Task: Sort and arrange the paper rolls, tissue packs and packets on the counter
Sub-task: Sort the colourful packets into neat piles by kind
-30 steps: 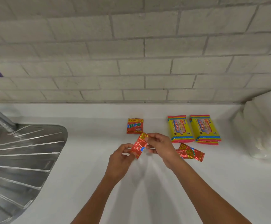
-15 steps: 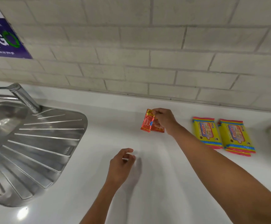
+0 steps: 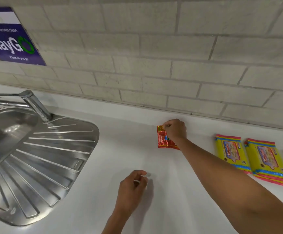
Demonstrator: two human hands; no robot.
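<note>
My right hand (image 3: 175,131) reaches to the back of the white counter (image 3: 129,149) and pinches the top corner of a red foil packet (image 3: 161,139). That packet lies flat over another red packet, whose corner (image 3: 174,146) shows below my wrist. My left hand (image 3: 132,186) hovers low over the counter nearer to me, fingers curled loosely and holding nothing. To the right lie yellow tissue packs: one (image 3: 230,152) alone and another (image 3: 267,159) stacked on a pack beneath it.
A steel sink with a ribbed drainboard (image 3: 41,159) and a tap (image 3: 34,105) fills the left side. A grey brick wall (image 3: 154,65) runs behind the counter, with a purple sign (image 3: 10,41) at the upper left.
My right hand carried the red packet from in front of me to the back of the counter and laid it on the other red packet. My left hand let go and dropped back.
</note>
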